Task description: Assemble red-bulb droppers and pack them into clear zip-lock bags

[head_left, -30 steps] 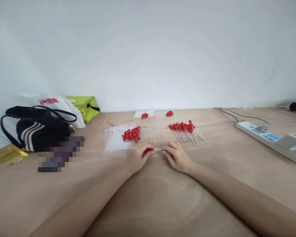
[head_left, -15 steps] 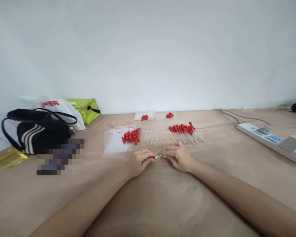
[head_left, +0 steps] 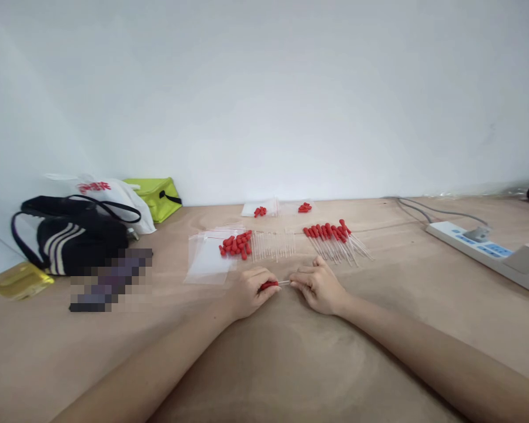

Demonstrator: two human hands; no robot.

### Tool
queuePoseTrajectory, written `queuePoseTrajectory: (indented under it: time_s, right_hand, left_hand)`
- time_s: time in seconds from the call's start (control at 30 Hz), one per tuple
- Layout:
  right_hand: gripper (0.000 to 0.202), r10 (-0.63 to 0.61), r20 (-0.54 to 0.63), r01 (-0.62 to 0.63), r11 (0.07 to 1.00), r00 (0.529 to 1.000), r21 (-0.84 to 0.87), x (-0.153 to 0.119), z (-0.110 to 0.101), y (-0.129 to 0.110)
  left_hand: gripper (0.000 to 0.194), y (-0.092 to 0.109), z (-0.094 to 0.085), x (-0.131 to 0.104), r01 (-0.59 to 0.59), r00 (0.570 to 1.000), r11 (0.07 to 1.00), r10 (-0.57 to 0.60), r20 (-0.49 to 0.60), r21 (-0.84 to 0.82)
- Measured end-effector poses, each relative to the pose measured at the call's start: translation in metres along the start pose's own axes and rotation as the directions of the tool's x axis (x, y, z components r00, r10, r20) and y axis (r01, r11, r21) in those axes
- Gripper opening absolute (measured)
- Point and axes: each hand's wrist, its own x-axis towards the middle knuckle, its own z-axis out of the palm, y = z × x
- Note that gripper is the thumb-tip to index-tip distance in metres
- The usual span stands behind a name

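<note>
My left hand [head_left: 252, 292] is closed on a red rubber bulb [head_left: 270, 285]. A thin clear tube [head_left: 284, 282] runs from the bulb to my right hand [head_left: 318, 286], whose fingertips pinch its other end. Beyond my left hand lies a pile of red bulbs [head_left: 235, 244], partly on clear plastic bags [head_left: 208, 258]. To the right of the pile is a row of clear tubes [head_left: 274, 245]. Farther right, several tubes with red bulbs on them [head_left: 328, 232] lie side by side, bulbs toward the wall.
Small bags with red bulbs [head_left: 260, 211] lie by the wall. At the left are a black bag [head_left: 86, 244], a white bag [head_left: 130, 202], a green box [head_left: 156, 197] and a yellow packet [head_left: 22, 282]. A power strip [head_left: 467, 241] with grey cables is at the right.
More of the red bulb shows between the fingers of my left hand, which have shifted around it. The whole view has moved slightly. Both hands remain at the same tube and bulb.
</note>
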Motion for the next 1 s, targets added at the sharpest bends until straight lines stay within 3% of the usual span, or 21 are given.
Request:
queuePoseTrajectory:
  time_s: [0.4, 0.6, 0.67, 0.73, 0.8, 0.9, 0.97, 1.0]
  right_hand:
    - [0.024, 0.044, 0.044, -0.044, 0.999, 0.998, 0.006, 0.003, 0.003, -0.008]
    - [0.026, 0.055, 0.001, -0.054, 0.990, 0.999, -0.127, 0.007, -0.004, -0.006]
    - [0.026, 0.065, 0.007, -0.062, 0.980, 0.998, -0.191, 0.007, -0.007, 0.000]
    - [0.025, 0.160, -0.020, -0.161, 0.963, 0.987, -0.214, 0.009, -0.012, 0.010]
    - [0.024, 0.346, -0.119, -0.364, 0.910, 0.931, -0.199, 0.011, -0.018, 0.025]
    - [0.024, 0.628, -0.282, -0.677, 0.726, 0.725, -0.120, 0.016, -0.025, 0.051]
    - [0.025, 0.722, -0.334, -0.785, 0.611, 0.606, -0.105, 0.020, -0.027, 0.065]
    - [0.025, 0.744, -0.347, -0.813, 0.571, 0.572, -0.115, 0.021, -0.028, 0.071]
  left_hand:
    - [0.013, 0.002, 0.001, 0.004, -0.042, 0.999, 0.998, 0.042, 0.016, 0.035]
    - [0.009, -0.002, -0.001, 0.007, 0.060, 0.998, 0.998, -0.060, -0.008, -0.007]
    - [0.017, -0.005, -0.001, 0.006, 0.134, 0.989, 0.991, -0.133, -0.057, 0.006]
    - [0.031, -0.008, -0.001, 0.005, 0.214, 0.973, 0.976, -0.210, -0.093, 0.033]
    - [0.038, -0.010, -0.001, 0.004, 0.267, 0.961, 0.963, -0.262, -0.086, 0.049]
    - [0.030, -0.011, -0.001, 0.004, 0.299, 0.954, 0.953, -0.298, -0.032, 0.055]
    - [0.023, -0.009, -0.002, 0.005, 0.304, 0.952, 0.951, -0.305, -0.003, 0.054]
    - [0.020, -0.008, -0.002, 0.006, 0.302, 0.953, 0.952, -0.303, 0.005, 0.048]
